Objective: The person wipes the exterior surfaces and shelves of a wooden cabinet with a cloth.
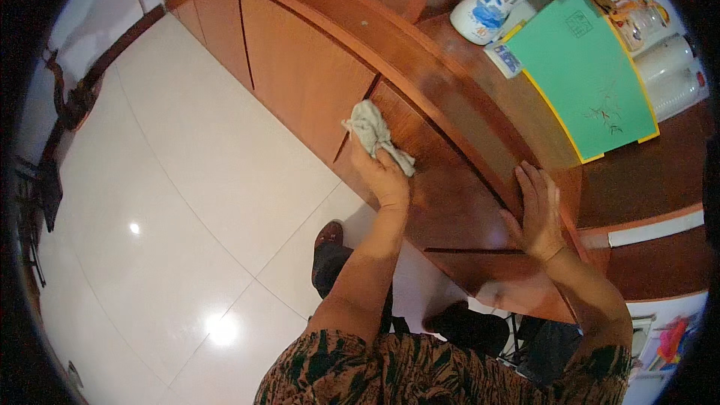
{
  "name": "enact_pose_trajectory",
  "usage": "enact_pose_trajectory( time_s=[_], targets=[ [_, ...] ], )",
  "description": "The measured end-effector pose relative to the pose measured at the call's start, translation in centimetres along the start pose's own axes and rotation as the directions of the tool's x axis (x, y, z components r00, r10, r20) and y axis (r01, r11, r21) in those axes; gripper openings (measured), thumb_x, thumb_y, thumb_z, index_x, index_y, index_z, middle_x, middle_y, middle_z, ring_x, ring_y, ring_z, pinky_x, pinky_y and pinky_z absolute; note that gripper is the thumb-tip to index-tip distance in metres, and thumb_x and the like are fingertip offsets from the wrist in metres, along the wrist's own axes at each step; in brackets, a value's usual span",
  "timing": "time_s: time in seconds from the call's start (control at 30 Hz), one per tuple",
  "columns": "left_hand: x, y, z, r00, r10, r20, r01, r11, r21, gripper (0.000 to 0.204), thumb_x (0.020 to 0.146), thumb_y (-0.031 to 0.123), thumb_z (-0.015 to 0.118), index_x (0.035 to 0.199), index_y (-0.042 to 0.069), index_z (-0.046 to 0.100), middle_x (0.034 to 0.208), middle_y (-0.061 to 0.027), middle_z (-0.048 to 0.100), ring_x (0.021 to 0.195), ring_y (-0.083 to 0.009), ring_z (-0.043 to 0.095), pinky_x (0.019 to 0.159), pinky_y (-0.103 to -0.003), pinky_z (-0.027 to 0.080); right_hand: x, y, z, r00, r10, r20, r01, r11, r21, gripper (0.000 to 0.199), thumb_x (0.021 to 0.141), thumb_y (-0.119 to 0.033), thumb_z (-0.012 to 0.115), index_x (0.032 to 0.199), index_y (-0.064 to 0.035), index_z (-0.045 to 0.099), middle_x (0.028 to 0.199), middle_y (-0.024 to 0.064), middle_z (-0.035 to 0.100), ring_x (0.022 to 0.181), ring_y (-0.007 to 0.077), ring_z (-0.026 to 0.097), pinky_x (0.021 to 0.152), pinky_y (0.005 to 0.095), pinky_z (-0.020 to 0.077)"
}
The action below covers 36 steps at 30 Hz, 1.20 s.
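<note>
Crumpled pale-grey cloth (369, 127) lies against a reddish-brown, curved wooden cabinet (300, 67), beside the dark gap between two door panels, just short of twelve o'clock from the person in the patterned shirt (322, 375). At nine to ten o'clock spreads a glossy, cream-tiled floor (187, 180); toward eleven, a dark reddish-brown shoe (328, 234) stands on it. The left hand (382, 176) is closed around the cloth's near end, though from where I stand the bunched fabric hides how tightly the fingertips pinch. At twelve, on the brown wooden shelf, rests a white, round-bodied bottle with blue decoration (495, 4). At one o'clock the right hand (541, 214) lies on the cabinet's raised edge, fingers extended and thumb spread away, holding nothing. Beyond it sits a green, yellow-edged, fan-shaped panel (577, 75), with clear plastic containers (675, 82) between one and two. A loose fold could snag in the door gap if the cloth were dragged across it, pulling it from the grip. Should the right palm slip on the smooth wood under a leaning weight, it could shove the panel into its neighbours.
</note>
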<state>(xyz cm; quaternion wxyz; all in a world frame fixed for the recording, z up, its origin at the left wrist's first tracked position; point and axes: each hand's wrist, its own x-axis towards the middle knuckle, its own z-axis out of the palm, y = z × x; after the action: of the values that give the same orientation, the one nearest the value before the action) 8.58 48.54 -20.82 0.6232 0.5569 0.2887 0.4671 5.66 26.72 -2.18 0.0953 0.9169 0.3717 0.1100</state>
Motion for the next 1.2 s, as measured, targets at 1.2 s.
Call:
enact_pose_trajectory(
  time_s=[1.2],
  targets=[
    [10.6,1.6,-1.2,0.909,0.39,0.145,-0.413,0.884,0.217,0.07,0.076,-0.006,0.05,0.143,0.014,0.043,0.137,-0.024,0.041,0.119,-0.0416,0.042,0.104,-0.045,0.032,0.2,-0.2,0.0,0.997,-0.071,0.016,0.071,0.997,0.004,0.086,0.067,-0.02,0.073,0.14,0.0022,0.033,0.144,0.0228,0.034,0.122,0.0448,0.038,0.1,0.0541,0.0313]
  ],
)
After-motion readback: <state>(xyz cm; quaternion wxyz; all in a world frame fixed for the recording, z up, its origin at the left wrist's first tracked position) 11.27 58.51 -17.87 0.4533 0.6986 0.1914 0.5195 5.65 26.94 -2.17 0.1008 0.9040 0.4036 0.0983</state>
